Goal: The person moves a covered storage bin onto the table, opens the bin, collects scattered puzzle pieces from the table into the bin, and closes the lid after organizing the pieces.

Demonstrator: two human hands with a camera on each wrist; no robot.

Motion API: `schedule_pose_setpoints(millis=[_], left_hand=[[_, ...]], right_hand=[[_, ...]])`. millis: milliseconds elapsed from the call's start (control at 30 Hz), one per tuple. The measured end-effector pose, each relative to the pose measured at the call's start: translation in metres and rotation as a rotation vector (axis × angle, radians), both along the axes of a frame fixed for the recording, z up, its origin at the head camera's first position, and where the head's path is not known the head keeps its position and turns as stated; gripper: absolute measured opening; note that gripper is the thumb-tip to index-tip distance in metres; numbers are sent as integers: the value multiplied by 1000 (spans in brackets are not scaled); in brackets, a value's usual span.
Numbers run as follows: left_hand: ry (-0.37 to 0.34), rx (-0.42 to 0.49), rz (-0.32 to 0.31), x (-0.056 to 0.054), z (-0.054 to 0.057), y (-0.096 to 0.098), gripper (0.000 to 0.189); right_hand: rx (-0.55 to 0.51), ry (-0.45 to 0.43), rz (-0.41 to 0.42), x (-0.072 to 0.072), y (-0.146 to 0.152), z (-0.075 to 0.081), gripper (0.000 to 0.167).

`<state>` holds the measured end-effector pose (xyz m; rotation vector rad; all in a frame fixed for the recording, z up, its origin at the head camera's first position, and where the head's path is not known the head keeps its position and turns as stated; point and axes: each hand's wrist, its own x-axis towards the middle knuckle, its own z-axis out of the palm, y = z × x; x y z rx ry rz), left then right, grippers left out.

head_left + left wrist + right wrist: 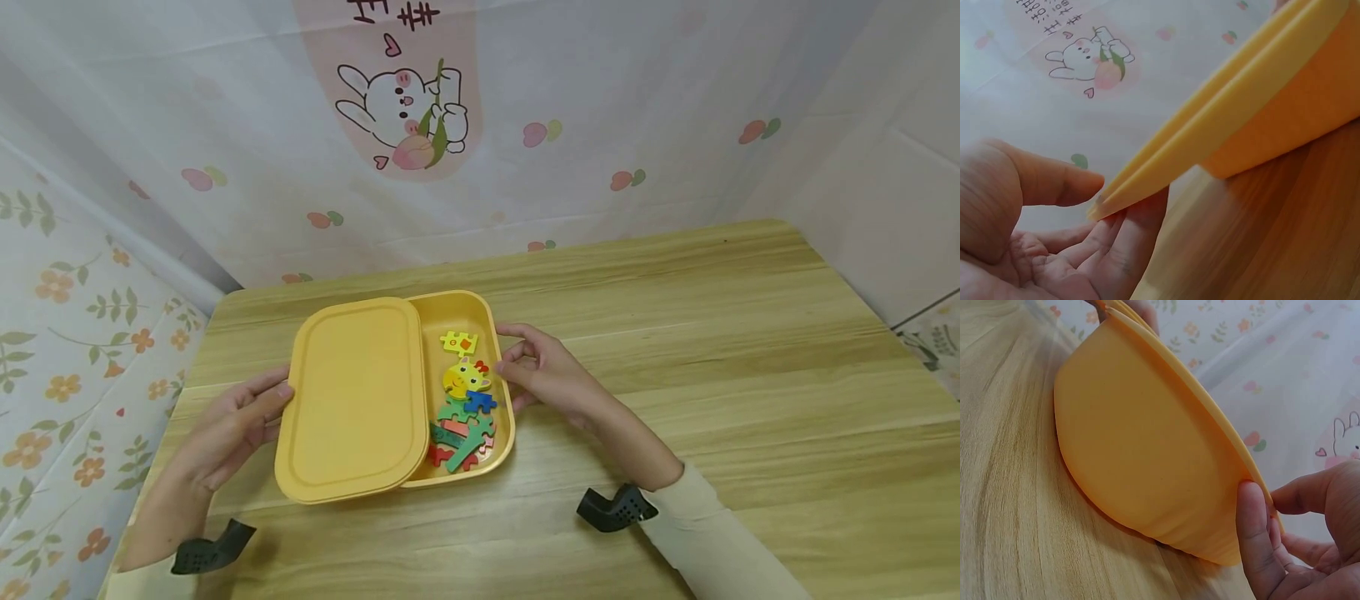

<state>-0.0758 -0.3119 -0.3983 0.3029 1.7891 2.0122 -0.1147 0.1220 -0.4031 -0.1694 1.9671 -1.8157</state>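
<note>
A yellow lid (352, 400) lies shifted to the left across a yellow box (450, 307), covering the box's left part. My left hand (236, 425) pinches the lid's left edge, thumb above and fingers beneath in the left wrist view. At the box's right rim, my right hand (551, 371) grips the wall between thumb and fingers. Inside the exposed part lie a yellow giraffe-head piece (467, 379), a yellow puzzle piece (459, 342), a blue puzzle piece (480, 402) and several green and red pieces. The lid hides the rest of the inside.
The box stands on a wood-grain table (675, 375), toward its left side. Behind it hangs a white printed curtain (585, 183), and a flowered cloth (67, 400) hangs at the left. Black wrist mounts (617, 508) sit on both forearms.
</note>
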Motion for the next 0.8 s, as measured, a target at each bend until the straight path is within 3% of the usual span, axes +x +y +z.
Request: schedule_pose_setpoints(millis=[467, 600, 800], left_hand=[[-15, 14, -45, 2, -1, 19, 45], [-18, -15, -49, 3, 1, 27, 57], [-6, 12, -67, 4, 1, 40, 75]], right_hand=[[11, -7, -14, 0, -1, 2, 62], [12, -9, -15, 0, -1, 1, 62], [27, -5, -14, 0, -2, 2, 62]])
